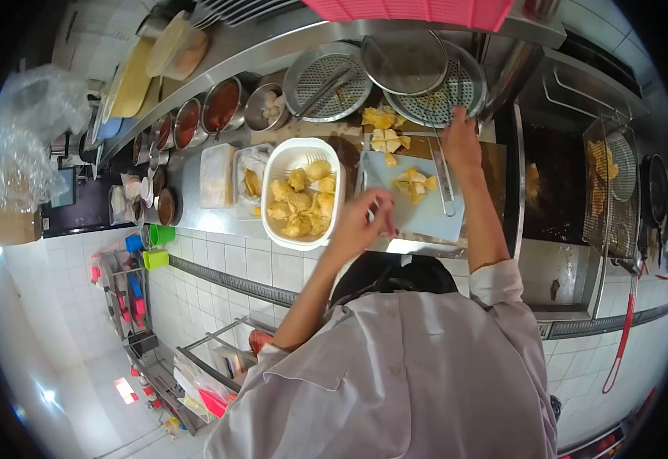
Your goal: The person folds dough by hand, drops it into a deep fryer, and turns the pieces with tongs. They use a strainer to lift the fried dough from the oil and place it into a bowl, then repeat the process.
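Note:
My left hand (364, 218) is curled over the front left edge of a pale cutting board (418, 222), with a small reddish thing at its fingers that I cannot make out. Cut yellow pieces (414, 184) lie on the board, and more (386, 140) sit behind it. Metal tongs (445, 180) rest across the board's right side. My right hand (462, 141) reaches to the near rim of a perforated metal pan (464, 88), its fingers closed together; what they hold is hidden. Left of my left hand stands a white tub (270, 222) of yellow food pieces.
Another perforated pan (322, 57) and bowls of red sauce (221, 107) line the back. A pink basket (418, 9) is overhead. At the right are a dark griddle (552, 206) and a wire fry basket (620, 222).

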Motion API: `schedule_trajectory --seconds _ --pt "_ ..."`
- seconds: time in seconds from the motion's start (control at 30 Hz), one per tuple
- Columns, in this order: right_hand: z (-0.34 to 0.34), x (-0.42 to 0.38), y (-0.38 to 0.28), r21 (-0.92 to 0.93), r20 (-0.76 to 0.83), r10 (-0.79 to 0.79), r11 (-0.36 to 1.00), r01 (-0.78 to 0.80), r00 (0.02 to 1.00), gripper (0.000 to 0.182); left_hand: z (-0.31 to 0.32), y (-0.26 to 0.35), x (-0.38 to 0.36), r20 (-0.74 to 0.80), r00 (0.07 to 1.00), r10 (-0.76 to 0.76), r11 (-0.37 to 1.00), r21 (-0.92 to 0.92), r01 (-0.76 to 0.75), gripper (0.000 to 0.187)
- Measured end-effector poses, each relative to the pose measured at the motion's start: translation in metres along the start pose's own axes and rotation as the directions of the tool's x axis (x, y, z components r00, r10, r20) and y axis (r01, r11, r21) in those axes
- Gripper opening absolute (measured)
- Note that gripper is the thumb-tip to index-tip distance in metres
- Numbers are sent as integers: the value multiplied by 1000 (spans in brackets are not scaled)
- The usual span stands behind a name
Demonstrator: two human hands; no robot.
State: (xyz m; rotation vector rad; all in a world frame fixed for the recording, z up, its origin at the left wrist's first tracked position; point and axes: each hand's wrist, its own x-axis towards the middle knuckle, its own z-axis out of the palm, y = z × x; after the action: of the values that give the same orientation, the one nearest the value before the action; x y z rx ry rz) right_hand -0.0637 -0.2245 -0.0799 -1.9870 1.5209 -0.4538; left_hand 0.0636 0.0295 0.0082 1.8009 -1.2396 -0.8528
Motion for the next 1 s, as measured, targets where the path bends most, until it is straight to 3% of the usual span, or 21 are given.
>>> schedule_trajectory --seconds 0.1,0.17,0.2,0.23,0.27,0.3,0.33,0.37,0.43,0.47,0.57,0.67,0.73,0.83,0.93,1.0 --pt "-12 -14 12 -42 -34 -32 999 30 999 47 -50 -20 54 -174 977 122 987 127 -101 9" --pt "-34 -47 19 79 -51 -25 996 29 998 48 -95 -69 110 -188 926 326 921 282 -267 14" --pt "-47 -73 25 112 -50 29 993 -23 998 48 -116 -123 151 -154 831 535 629 730 -269 24" --pt "-62 -104 31 205 -133 -56 975 83 990 50 -134 -162 180 -90 767 636 446 854 -269 37" --pt "-85 -140 23 232 -123 11 972 18 992 54 -138 -164 198 -160 938 306 390 920 29 44" --pt "-91 -168 31 247 -197 16 968 34 980 52 -147 -175 213 -135 972 194 351 935 59 49" --pt "-98 -197 39 259 -270 22 964 51 963 51 -143 -176 218 -210 953 219 280 949 145 50" --pt "-97 -225 59 396 -258 105 918 6 960 43 -144 -176 225 -182 965 189 280 952 125 47" --pt "-118 -268 89 429 -120 350 862 -269 929 38 -145 -172 229 -159 975 153 303 947 107 41" --pt "-128 -285 94 403 -233 389 873 -276 891 39 -146 -167 228 -158 976 151 330 938 101 39" --pt "-138 -304 163 358 -341 504 850 -386 793 38 -152 -149 218 -170 973 154 424 901 90 33" --pt "-142 -283 226 179 -365 520 854 -489 773 42 -166 -147 194 -173 957 231 500 865 36 28" --pt "-145 -257 254 206 -296 526 850 -484 797 42 -153 -91 147 -195 942 274 499 866 34 26" --pt "-135 -223 288 226 -262 509 859 -460 820 41 -130 -34 104 -188 934 302 629 776 -48 26" --pt "-124 -199 317 207 -204 507 859 -469 838 40 -81 33 83 -163 982 100 725 688 40 28" --pt "-128 -189 318 231 -134 545 829 -509 827 39 -47 60 85 -81 990 112 743 668 -30 28"
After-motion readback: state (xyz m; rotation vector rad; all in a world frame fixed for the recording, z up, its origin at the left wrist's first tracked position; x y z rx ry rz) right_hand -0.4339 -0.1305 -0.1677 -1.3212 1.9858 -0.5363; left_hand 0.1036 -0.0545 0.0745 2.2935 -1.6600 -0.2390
